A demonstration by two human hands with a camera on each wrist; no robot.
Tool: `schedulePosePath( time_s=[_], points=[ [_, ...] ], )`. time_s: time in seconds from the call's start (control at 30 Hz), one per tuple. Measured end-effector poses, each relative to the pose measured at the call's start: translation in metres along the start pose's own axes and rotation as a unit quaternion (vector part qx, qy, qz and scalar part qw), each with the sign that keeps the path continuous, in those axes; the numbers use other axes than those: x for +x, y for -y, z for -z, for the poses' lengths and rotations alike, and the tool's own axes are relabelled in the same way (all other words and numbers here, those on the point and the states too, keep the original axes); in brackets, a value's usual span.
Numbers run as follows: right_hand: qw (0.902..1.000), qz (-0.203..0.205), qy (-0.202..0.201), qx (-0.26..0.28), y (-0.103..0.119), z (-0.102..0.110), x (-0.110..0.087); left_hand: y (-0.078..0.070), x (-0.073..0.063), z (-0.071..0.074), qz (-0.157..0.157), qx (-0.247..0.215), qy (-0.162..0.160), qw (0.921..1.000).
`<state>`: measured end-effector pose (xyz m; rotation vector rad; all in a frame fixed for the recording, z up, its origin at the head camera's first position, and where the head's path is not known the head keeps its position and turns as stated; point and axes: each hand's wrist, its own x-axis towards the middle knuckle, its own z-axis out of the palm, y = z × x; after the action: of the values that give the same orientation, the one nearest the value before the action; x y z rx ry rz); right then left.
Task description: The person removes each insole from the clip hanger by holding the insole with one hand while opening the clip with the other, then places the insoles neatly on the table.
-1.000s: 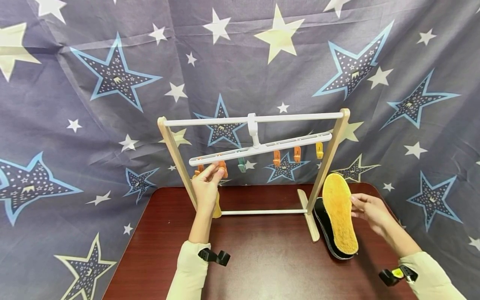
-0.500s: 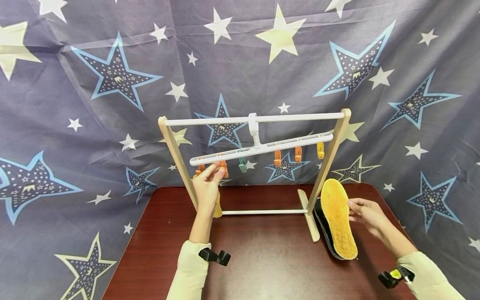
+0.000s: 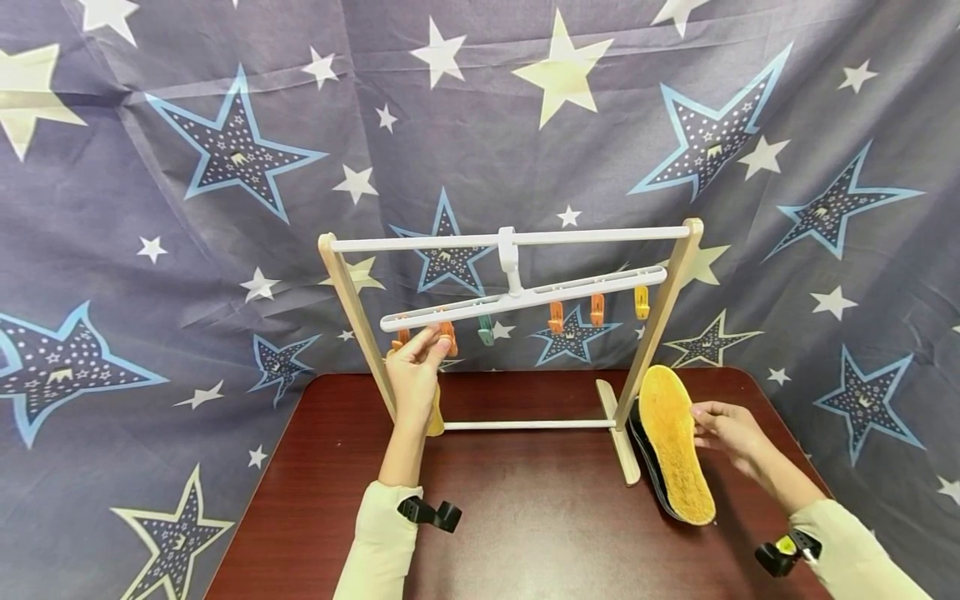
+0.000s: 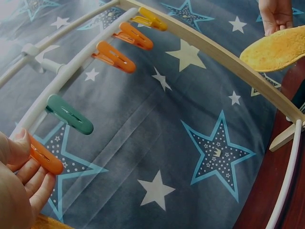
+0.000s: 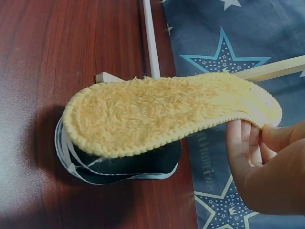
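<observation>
My left hand (image 3: 414, 375) pinches an orange clothespin (image 4: 46, 157) near the lower, left end of a white clip hanger (image 3: 558, 293), thumb on one side and fingers on the other. Behind that hand, part of a yellow insole (image 3: 435, 415) hangs below the hanger's left end. At the right, my right hand (image 3: 731, 435) pinches a fuzzy yellow insole (image 5: 157, 114) by its edge, close to one end. The held insole overlaps a black, white-edged, sole-shaped thing (image 5: 143, 167) beside the rack's foot in the right wrist view.
A rack of wooden uprights and a white top rod (image 3: 600, 235) carries the tilted hanger. Along it hang a green clothespin (image 3: 485, 330), more orange ones (image 3: 556, 317) and a yellow one (image 3: 642, 303). The reddish-brown table (image 3: 525, 517) meets a star-patterned cloth behind.
My right hand and its insole have shifted slightly down and to the left, toward the rack's right upright. The left hand stays at the same orange clothespin.
</observation>
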<state>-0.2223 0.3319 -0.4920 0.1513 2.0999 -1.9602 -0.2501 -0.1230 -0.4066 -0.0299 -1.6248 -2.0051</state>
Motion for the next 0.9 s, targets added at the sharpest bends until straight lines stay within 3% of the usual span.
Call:
schedulePosePath(
  time_s=[0.57, 0.9],
  points=[
    [0.9998, -0.006, 0.011, 0.013, 0.001, -0.002, 0.007, -0.001, 0.0, -0.001, 0.001, 0.011, -0.003, 0.9999],
    [0.9993, -0.032, 0.012, 0.012, -0.006, -0.002, 0.011, -0.001, 0.0, -0.001, -0.002, 0.014, -0.005, 0.9999]
  ],
)
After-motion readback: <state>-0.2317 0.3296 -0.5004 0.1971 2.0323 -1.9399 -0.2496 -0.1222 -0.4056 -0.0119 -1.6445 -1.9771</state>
